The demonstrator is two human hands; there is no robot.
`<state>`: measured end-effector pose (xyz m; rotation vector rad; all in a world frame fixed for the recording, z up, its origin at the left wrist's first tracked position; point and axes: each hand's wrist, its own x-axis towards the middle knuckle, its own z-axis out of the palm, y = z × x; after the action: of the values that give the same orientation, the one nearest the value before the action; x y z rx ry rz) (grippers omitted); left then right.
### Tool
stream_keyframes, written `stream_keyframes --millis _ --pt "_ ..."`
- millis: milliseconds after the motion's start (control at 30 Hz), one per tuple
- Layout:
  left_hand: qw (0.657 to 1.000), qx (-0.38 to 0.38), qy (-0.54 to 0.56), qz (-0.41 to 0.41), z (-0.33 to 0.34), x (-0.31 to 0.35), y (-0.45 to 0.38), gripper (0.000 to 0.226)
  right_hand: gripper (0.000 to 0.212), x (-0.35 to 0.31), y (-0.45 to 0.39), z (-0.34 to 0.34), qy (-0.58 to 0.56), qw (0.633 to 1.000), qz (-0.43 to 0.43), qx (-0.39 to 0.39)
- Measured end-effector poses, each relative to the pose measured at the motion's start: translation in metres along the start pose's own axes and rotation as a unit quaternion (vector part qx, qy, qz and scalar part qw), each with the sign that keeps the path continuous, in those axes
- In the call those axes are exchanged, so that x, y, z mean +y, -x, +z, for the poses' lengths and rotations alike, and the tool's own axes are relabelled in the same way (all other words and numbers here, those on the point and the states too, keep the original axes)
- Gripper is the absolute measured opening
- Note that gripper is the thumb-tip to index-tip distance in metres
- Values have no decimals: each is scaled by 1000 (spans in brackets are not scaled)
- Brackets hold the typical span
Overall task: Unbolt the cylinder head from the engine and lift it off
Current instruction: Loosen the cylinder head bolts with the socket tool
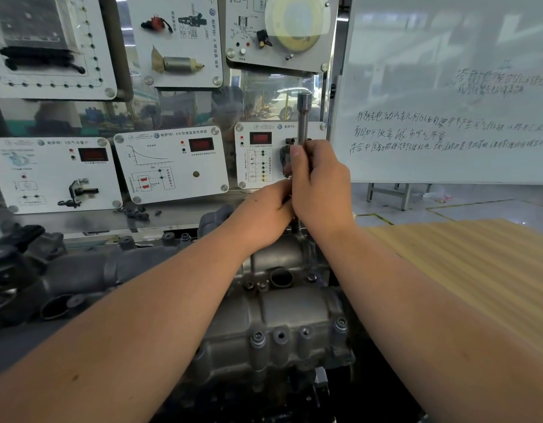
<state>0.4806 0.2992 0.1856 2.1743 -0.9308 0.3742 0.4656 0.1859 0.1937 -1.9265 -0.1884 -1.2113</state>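
The grey metal cylinder head [282, 319] sits on the engine in the middle, with several bolts along its near edge. A long steel socket extension [304, 117] stands upright over the head's far end. My right hand [319, 184] grips its shaft from the right. My left hand [264, 215] holds the same tool lower down, just above the head; its fingertips are hidden behind the right hand. The tool's lower tip is mostly hidden by both hands.
A display board [172, 166] with sensor panels stands right behind the engine. A whiteboard [447, 102] fills the upper right. A ribbed tan board [478, 270] lies to the right. The dark intake manifold [50, 276] extends to the left.
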Motion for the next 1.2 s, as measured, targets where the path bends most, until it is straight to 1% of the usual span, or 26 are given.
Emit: stream_keyframes --millis 133,300,367,467,600,700,833,1033,1200 --pt "1000 -11 -1 -2 0 0 0 15 29 -1 0 0 2 1000 2 -1" --pt "1000 2 -4 3 1 -3 -2 14 24 2 -1 -1 2 1000 3 -1" --pt "1000 5 -2 7 1 -3 -2 17 21 2 -1 -1 7 1000 -1 7" --pt "1000 -2 6 10 1 -2 0 16 25 0 0 -1 4 1000 1 4" --pt "1000 -1 2 7 1 -3 -1 21 30 -2 0 -1 4 1000 7 -5" --pt "1000 0 0 4 1 -3 -2 16 30 -2 0 -2 -11 1000 6 -1" --pt "1000 3 5 10 1 -1 -1 18 20 0 -1 -2 0 1000 3 14" --pt "1000 -5 1 6 0 0 1 15 30 -3 1 -2 1 1000 -1 -2" --pt "1000 7 10 7 1 -1 -1 16 24 -2 1 -3 -4 1000 6 0"
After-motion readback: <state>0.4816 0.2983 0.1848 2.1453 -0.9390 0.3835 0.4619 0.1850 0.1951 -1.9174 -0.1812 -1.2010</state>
